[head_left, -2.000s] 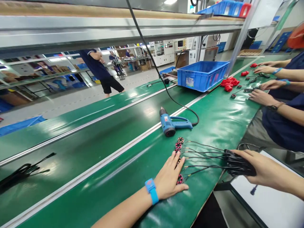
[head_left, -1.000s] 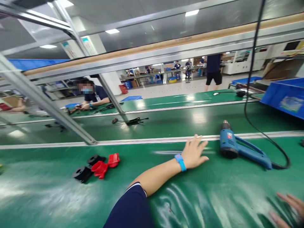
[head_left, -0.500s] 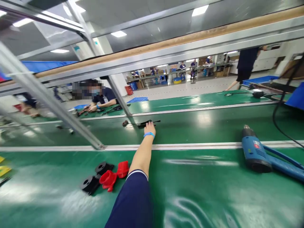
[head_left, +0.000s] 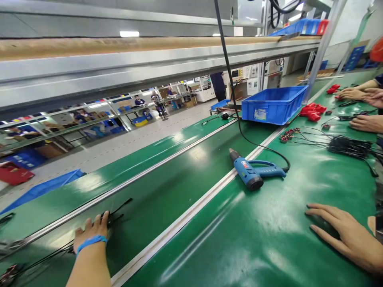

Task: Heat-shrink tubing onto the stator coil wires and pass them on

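My left hand (head_left: pixel 91 231), wearing a blue wristband, reaches onto the sunken green middle strip. Its fingers curl over a bundled black cable (head_left: pixel 115 209), whose middle is hidden beneath the palm. Thin leads (head_left: pixel 50 255) run from it toward a small dark connector end (head_left: pixel 12 273) at the lower left. At the lower right, my right hand (head_left: pixel 344 235) hovers over or rests on the green bench top, fingers stretched out and holding nothing. Ahead of it lies a blue heat gun (head_left: pixel 249 173), its nozzle pointing across the white rail.
A blue bin (head_left: pixel 273 105) stands beyond the heat gun, whose black cord (head_left: pixel 229 67) hangs from above. On the right are red caps (head_left: pixel 312 111), bundled black cables (head_left: pixel 350 147) and co-workers' hands (head_left: pixel 368 123). A metal shelf beam (head_left: pixel 149 59) crosses overhead.
The view has swung right, bringing the blue bin, co-workers' hands and my right hand into sight. My left hand stays at the black cable. The red and black parts have left the view.
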The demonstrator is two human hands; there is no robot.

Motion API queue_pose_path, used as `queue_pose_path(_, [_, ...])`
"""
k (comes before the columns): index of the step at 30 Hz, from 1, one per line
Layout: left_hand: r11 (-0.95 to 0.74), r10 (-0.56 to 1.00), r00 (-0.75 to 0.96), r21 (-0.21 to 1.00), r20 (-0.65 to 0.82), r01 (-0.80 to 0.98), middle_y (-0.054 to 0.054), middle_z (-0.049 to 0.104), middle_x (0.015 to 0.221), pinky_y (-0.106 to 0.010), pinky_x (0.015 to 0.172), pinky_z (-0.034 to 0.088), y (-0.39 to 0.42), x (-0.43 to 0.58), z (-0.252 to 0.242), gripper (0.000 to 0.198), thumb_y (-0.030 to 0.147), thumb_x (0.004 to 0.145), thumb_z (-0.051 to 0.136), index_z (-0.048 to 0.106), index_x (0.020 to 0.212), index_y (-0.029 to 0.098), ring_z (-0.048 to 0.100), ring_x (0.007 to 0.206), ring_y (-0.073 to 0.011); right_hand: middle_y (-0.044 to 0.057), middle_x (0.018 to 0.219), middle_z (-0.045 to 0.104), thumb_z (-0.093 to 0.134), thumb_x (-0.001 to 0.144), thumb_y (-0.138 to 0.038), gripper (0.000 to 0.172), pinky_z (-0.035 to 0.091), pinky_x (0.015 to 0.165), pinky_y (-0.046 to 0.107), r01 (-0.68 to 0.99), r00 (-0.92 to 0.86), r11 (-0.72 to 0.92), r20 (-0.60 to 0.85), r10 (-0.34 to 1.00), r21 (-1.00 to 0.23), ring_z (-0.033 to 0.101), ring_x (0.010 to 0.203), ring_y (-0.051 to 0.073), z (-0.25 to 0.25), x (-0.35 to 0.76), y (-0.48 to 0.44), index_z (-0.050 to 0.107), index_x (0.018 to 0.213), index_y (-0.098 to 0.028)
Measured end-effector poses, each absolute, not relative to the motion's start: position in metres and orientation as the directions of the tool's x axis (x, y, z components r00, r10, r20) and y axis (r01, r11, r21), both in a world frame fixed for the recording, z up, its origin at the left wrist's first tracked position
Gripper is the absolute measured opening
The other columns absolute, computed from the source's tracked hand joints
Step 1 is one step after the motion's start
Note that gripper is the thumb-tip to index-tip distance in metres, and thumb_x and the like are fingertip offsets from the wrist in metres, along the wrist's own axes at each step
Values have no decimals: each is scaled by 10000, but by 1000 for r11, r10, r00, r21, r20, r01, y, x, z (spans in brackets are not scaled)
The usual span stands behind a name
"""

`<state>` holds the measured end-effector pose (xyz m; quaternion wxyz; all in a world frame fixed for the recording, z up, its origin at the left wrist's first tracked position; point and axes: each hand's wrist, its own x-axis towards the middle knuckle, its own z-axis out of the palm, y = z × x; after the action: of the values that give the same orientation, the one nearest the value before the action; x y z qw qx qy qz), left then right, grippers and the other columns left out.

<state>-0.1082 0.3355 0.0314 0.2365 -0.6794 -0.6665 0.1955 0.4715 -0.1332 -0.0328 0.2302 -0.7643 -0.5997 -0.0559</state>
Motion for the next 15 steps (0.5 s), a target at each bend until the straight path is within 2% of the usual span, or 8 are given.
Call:
queue_pose_path(4, [12,999,10,-603,34,798,33,542,1439,-326,1006,355,343,-106,27,737,148,830,309,310,1506,440,528,1290,-182,28,1351,527,454,1014,-510,317,526,933,530,946,265,-176,336,904,-271,530,1203,319,-29,470,-134,604,1230,-333])
queue_pose_path(8, [-16,998,46,-591,37,807,49,644,1315,-326,940,383,341,-92,34,701,130,843,299,431,1422,503,526,1281,-202,47,1369,509,452,1015,-570,384,486,971,532,940,284,-198,314,906,-279,502,1228,325,-30,469,-133,619,1223,-293])
queue_pose_path(11, [-51,997,78,-562,24,825,6,653,1302,-326,912,406,338,-75,42,662,93,838,337,534,1371,431,570,1234,-224,56,1372,505,430,1020,-561,402,468,996,518,931,306,-222,288,907,-290,496,1234,316,-30,467,-134,625,1224,-275])
queue_pose_path(15, [-70,997,72,-494,-13,867,-104,650,1284,-354,881,469,325,-52,57,530,76,938,292,543,1379,226,628,1144,-243,39,1350,523,405,1005,-600,430,484,989,523,931,305,-221,291,907,-289,518,1213,317,-33,469,-143,635,1218,-305])
